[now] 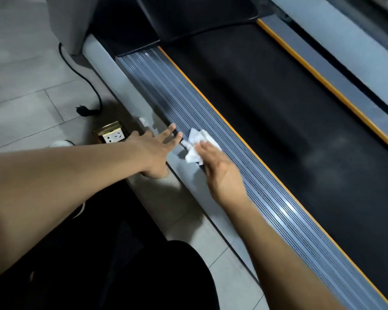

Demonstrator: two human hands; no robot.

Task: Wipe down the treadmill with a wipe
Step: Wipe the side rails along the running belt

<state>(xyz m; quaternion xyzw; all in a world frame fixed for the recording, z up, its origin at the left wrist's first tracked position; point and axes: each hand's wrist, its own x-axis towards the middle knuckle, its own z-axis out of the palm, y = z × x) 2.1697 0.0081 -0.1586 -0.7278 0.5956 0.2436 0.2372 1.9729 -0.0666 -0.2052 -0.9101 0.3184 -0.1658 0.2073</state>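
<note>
A crumpled white wipe [196, 145] lies on the treadmill's grey ribbed side rail [213, 142], beside the black running belt [278, 121]. My right hand [220, 168] lies flat on the rail, its straight fingers pressing on the near part of the wipe. My left hand [158, 151] reaches out with spread, straight fingers, the fingertips touching the rail's outer edge just left of the wipe. An orange strip borders the belt on both sides.
A black power cord with its plug [83, 109] lies on the tiled floor [20, 92] to the left. A brass floor socket [111, 135] stands open close to my left wrist. The treadmill's dark motor cover [188, 16] is at the top.
</note>
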